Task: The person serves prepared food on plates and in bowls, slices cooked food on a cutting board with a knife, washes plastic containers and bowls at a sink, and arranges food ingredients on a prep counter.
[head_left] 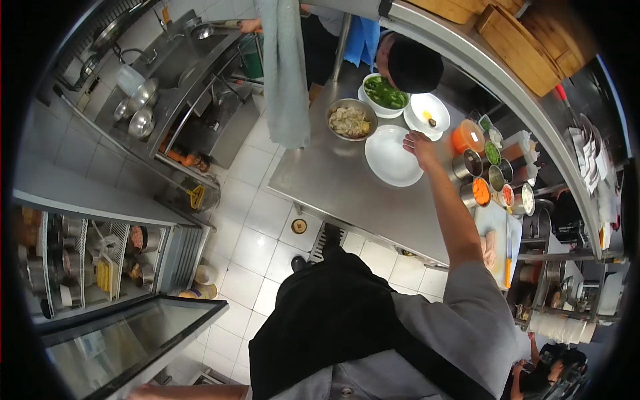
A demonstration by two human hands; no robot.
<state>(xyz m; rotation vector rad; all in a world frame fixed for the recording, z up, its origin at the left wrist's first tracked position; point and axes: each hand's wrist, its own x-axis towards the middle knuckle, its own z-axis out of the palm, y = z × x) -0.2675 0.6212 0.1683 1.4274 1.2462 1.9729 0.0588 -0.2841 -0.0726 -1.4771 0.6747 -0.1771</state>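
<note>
My right hand (420, 147) reaches out over the right rim of an empty white plate (393, 160) on the steel counter. Its fingers are spread, with nothing in them. Beyond the plate stand a metal bowl of pale food pieces (351, 120), a white bowl of green leaves in liquid (385, 93) and a white dish (428, 115) with a little yellow and dark food. My left hand (141, 392) shows only partly at the bottom left edge, beside the open fridge door (133, 340); its fingers cannot be made out.
Ingredient containers, including carrots (481, 192), and a cutting board (492, 223) with an orange-handled knife line the right. Across the counter is a person in a black cap (415, 63). Another person's hand (252, 25) holds a pan handle by the sink. A grey cloth (285, 73) hangs nearby.
</note>
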